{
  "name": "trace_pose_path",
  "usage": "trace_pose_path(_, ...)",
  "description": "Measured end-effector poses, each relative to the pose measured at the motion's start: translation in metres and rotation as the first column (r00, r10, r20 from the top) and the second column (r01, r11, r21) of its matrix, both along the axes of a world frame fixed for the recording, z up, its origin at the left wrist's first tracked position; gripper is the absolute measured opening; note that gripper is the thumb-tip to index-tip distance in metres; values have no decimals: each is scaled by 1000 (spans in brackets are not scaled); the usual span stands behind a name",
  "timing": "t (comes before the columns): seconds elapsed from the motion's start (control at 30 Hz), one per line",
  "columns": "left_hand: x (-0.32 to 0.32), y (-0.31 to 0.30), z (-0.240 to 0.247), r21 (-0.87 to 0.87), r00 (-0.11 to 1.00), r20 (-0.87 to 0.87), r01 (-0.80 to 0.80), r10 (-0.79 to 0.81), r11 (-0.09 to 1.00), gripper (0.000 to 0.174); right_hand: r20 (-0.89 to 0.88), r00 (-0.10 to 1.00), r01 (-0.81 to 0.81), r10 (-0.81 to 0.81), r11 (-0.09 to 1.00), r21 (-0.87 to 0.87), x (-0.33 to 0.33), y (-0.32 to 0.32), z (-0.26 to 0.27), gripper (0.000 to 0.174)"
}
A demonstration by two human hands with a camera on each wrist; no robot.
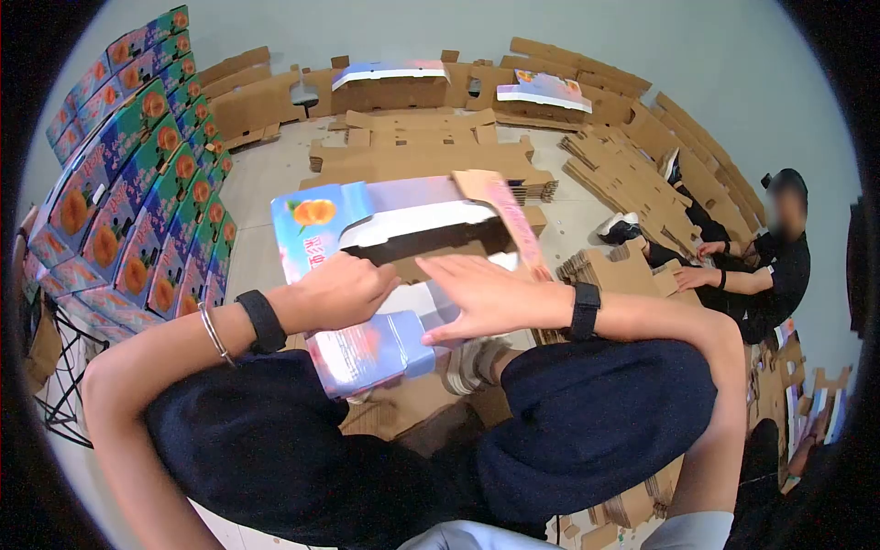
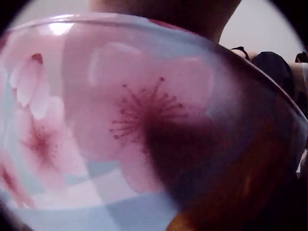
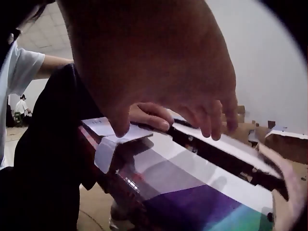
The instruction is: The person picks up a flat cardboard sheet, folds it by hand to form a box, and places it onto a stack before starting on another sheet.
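A printed cardboard fruit box (image 1: 344,362), blue and pink with an orange fruit picture, stands partly folded between the person's knees, its top open. My left hand (image 1: 344,291) curls its fingers over the box's left edge; in the left wrist view, the blossom-printed wall (image 2: 91,115) fills most of the picture. My right hand (image 1: 490,298) spreads its fingers fairly straight over the opening, thumb near a blue folded flap (image 1: 403,332). In the right wrist view, the right hand (image 3: 163,62) hangs above the box's purple and white side (image 3: 187,192).
Finished fruit boxes (image 1: 119,211) are stacked high at the left. Flat brown cardboard sheets (image 1: 412,160) lie in piles ahead and along the wall. At the right another person (image 1: 770,266) sits among cardboard. A black wire rack (image 1: 64,376) stands at the lower left.
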State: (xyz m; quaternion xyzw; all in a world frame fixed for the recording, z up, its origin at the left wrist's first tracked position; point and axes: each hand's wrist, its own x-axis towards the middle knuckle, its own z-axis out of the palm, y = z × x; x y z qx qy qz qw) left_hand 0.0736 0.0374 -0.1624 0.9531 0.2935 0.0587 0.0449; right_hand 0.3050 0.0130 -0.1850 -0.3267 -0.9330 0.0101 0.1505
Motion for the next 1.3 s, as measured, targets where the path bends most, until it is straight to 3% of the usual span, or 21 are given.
trace_pose_path(0.03, 1, 3, -2, 52, 994, -25, 108, -107, 993, 29, 58, 998, 28, -19, 986, -162, -1, -1, 2, 92)
trace_pose_path(0.1, 6, 0, 2, 43, 985, -43, 169, -167, 985, 29, 181, 983, 117, -40, 893, -435, -6, -8, 11, 88)
trace_pose_path(0.2, 13, 0, 3, 39, 966, -38, 256, -255, 966, 27, 359, 931, 251, -71, 837, -485, -11, -12, 21, 83)
trace_pose_path(0.37, 16, 3, 5, 6, 954, -139, 268, -264, 963, 24, 248, 963, 204, -102, 880, -429, -5, -13, 14, 80)
trace_pose_path(0.47, 13, 11, -8, 63, 933, -24, 359, -358, 931, 21, 389, 920, 199, -53, 917, -346, -2, -12, 7, 72)
trace_pose_path(0.5, 13, 12, -7, 84, 933, -86, 356, -349, 931, 18, 405, 914, 161, -32, 944, -289, 2, -11, 4, 67)
trace_pose_path(0.6, 12, 15, -8, 187, 924, -54, 381, -377, 906, 15, 476, 879, 98, 4, 977, -188, 13, -9, 0, 56)
trace_pose_path(0.67, 12, 15, -5, 115, 926, -149, 364, -346, 924, 14, 529, 848, 73, 13, 987, -141, 19, -8, -1, 50)
trace_pose_path(0.77, 13, 17, -6, 276, 899, -101, 437, -426, 856, 27, 630, 776, 27, -33, 999, 20, 21, -8, 3, 32)
trace_pose_path(0.83, 18, 16, -1, 545, 846, -318, 532, -427, 648, 41, 670, 740, -33, -53, 993, 114, 19, -5, 10, 35)
trace_pose_path(0.87, 20, 15, 2, 545, 846, -318, 533, -428, 648, 41, 702, 708, -94, -79, 974, 204, 18, -5, 13, 40)
trace_pose_path(0.93, 22, 16, 5, 696, 833, -432, 551, -345, 460, 43, 709, 691, -87, -142, 957, 277, 14, -3, 18, 31)
trace_pose_path(0.97, 22, 19, 3, 755, 866, -355, 488, -353, 438, 33, 676, 723, -117, -144, 938, 325, 13, -1, 18, 28)
trace_pose_path(1.0, 21, 20, 2, 755, 865, -358, 490, -352, 437, 33, 641, 754, -143, -144, 916, 374, 13, 1, 17, 25)
trace_pose_path(1.07, 18, 21, 0, 568, 854, -420, 511, -307, 645, 23, 674, 722, -235, -157, 860, 452, 14, 7, 14, 25)
trace_pose_path(1.1, 19, 23, -3, 666, 846, -397, 532, -356, 523, 19, 705, 687, -328, -175, 792, 516, 12, 7, 17, 26)
trace_pose_path(1.13, 19, 22, -8, 664, 845, -398, 534, -356, 524, 19, 704, 689, -326, -175, 792, 516, 9, 5, 20, 26)
trace_pose_path(1.2, 22, 17, -14, 575, 856, -416, 509, -307, 641, 23, 825, 472, -392, -313, 763, 514, 3, -2, 32, 30)
trace_pose_path(1.23, 22, 18, -12, 573, 867, -380, 494, -322, 654, 30, 845, 437, -352, -309, 805, 477, 0, -4, 37, 33)
trace_pose_path(1.27, 22, 18, -12, 572, 867, -378, 495, -325, 654, 30, 846, 434, -351, -309, 807, 475, 2, -2, 34, 33)
trace_pose_path(1.3, 19, 19, -12, 530, 881, -357, 464, -309, 710, 33, 776, 567, -338, -275, 782, 524, 3, 1, 33, 34)
